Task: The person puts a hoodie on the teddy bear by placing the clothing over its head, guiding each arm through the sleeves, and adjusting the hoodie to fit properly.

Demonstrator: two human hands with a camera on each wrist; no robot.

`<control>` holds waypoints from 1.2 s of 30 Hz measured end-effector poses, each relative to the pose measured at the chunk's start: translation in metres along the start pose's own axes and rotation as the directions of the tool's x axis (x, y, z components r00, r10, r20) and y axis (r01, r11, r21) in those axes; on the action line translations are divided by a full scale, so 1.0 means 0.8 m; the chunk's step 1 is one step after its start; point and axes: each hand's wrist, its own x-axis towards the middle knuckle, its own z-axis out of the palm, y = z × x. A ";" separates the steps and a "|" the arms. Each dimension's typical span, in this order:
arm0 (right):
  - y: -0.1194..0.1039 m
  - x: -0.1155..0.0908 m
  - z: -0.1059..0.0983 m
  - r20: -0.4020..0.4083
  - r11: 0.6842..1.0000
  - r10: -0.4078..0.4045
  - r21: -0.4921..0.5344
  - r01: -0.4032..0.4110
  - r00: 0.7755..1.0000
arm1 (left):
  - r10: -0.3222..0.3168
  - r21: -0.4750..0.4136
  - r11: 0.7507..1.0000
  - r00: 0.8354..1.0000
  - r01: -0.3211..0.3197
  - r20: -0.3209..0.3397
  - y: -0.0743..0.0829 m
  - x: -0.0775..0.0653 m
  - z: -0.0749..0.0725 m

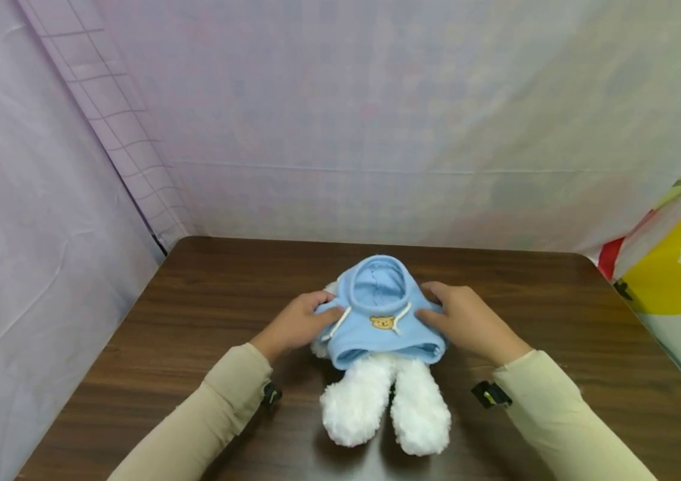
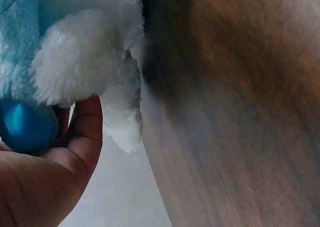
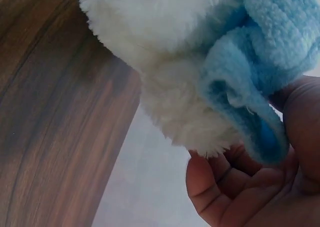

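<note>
A white fluffy plush toy (image 1: 357, 404) lies on its back with its two legs toward me. Its upper body is covered by a small light-blue hoodie (image 1: 361, 339) that has white drawstrings and a bear patch (image 1: 382, 323); the toy's head is hidden. On the left, my left hand (image 1: 300, 322) grips the hoodie's side, thumb on top, and in the left wrist view its fingers curl behind a white fluffy paw (image 2: 75, 59). Across from it, my right hand (image 1: 467, 319) holds the other side, fingers curled around the blue sleeve (image 3: 235, 82) in the right wrist view.
A dark brown wooden table (image 1: 196, 321) bears the toy. Pale patterned cloth (image 1: 376, 133) hangs behind it, and a white curtain (image 1: 28, 200) is at the left. A yellow printed cloth (image 1: 677, 267) hangs on the right.
</note>
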 end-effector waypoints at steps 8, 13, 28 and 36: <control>-0.004 -0.011 -0.012 0.062 0.999 -0.038 0.031 0.036 0.997 | 0.039 0.007 0.999 0.998 -0.039 0.059 0.008 -0.010 0.002; -0.004 -0.005 -0.019 0.080 0.998 -0.066 0.016 0.064 0.995 | 0.050 0.057 0.997 0.997 -0.054 0.065 0.006 -0.003 -0.004; -0.015 0.044 -0.049 -0.001 0.998 -0.059 0.015 0.059 0.998 | 0.090 0.109 0.990 0.995 -0.084 -0.048 0.039 0.040 -0.045; -0.019 0.080 -0.066 -0.107 0.998 -0.030 0.058 0.037 0.994 | 0.124 0.104 0.989 0.980 -0.108 -0.158 0.050 0.067 -0.064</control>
